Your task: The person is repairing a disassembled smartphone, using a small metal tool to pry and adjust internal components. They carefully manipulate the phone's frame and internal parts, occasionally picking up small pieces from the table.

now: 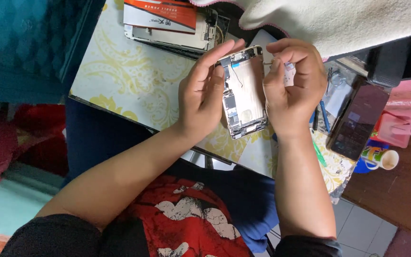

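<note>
Over on the far left of the frame there's just teal fabric up top and some red cloth below it, nothing going on there. Moving in, the table with the white and yellow swirly cover takes up the upper middle, and near its top edge lies an opened device frame with a red and white box sitting on it. Then the left hand comes up from the bottom left, fingers stretched fairly straight and close together, cradling the left edge of the opened phone; the fingertips reach right up to the phone's top corner and the thumb lies along its side. The phone sits dead centre, tilted a bit, back off, insides facing up, wedged between both hands just above the table. The right hand is touching its right edge, fingers curled in tight, thumb and forefinger pinched on something small and thin at the phone's upper right corner; it's too tiny to tell what. Above that hand hangs a cream towel across the top right. Further right, a dark phone lies on the table next to some blue tools, then a pink plastic container and a small printed mug at the right edge.
</note>
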